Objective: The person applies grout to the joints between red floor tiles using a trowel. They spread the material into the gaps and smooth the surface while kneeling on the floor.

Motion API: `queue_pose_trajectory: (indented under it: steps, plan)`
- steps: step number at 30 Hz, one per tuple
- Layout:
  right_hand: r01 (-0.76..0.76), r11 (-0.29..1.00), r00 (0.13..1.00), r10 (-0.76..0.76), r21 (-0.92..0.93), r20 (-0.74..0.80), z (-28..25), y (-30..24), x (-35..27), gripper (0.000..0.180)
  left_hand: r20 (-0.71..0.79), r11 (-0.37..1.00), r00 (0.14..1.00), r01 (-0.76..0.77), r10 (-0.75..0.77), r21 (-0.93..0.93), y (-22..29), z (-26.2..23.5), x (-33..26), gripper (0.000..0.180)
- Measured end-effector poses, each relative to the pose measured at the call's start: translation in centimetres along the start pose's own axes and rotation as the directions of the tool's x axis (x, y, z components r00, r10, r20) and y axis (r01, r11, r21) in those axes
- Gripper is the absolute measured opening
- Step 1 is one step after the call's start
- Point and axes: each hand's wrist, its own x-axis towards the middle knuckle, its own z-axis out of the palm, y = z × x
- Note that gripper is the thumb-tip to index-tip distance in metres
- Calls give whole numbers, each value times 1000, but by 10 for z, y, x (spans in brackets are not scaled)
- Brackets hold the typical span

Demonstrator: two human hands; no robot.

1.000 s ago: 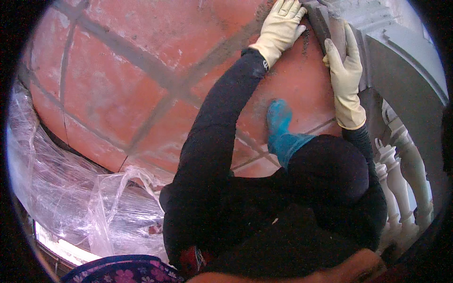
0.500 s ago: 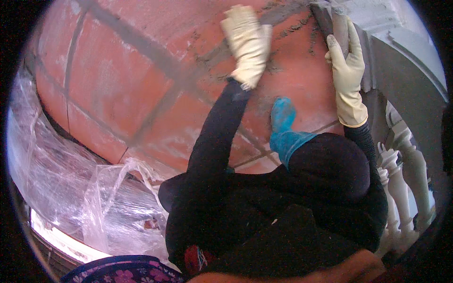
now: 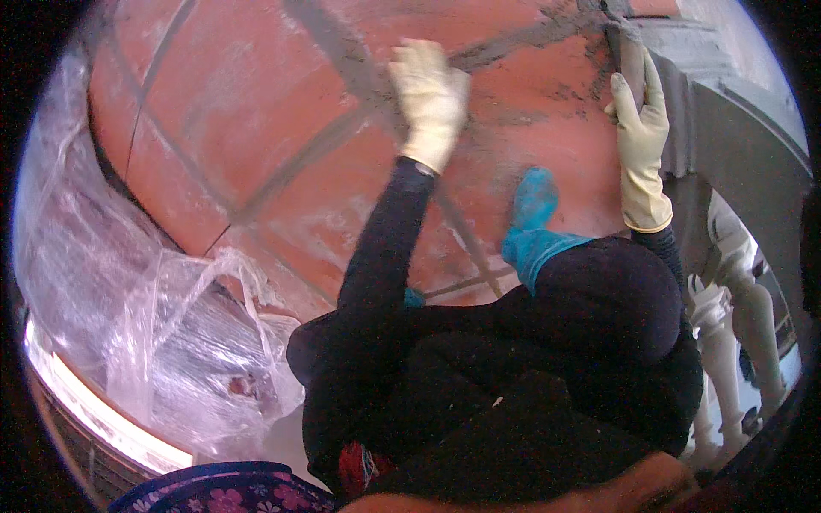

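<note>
Left hand [image 3: 430, 98], pale glove, top centre of frame: flat on the red floor tiles [image 3: 256, 103] over a grey grout line [image 3: 342, 60], fingers curled, holding nothing visible. Right hand [image 3: 640, 141], upper right: fingers extended, pressed against the grey ledge [image 3: 684, 111]. Blue shoe [image 3: 532, 205] centre. Clear plastic sheeting [image 3: 128, 282] at left.

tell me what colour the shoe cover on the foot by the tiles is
Blue: the shoe cover stands on the reddish floor tiles, seen clearest in the head view.
</note>
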Motion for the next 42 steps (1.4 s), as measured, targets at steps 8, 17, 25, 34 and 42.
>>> queue_pose_trajectory:
  steps: [8,17,25,34,42]
  plan:
    - [344,871,904,-206,-351,374,33,36,-33,52,-168,938,965,140,-201,-318,-40,4,-134,61]
    - [614,679,576,-36,-403,817,78,62,-104,65,-203,545,521,834,-829,-82,-155,-4,-190,59]
    - [144,848,963,-1,-510,270,20,62,-65,50,-282,529,469,825,-837,-199,-151,-2,-182,57]
    - [272,771,795,157,-576,586,55,62,-101,50,-271,523,464,824,-844,-217,-149,-2,-183,56]
    - [84,882,982,4,-464,187,23,56,-69,47,-300,536,467,817,-832,-216,-148,-2,-183,55]
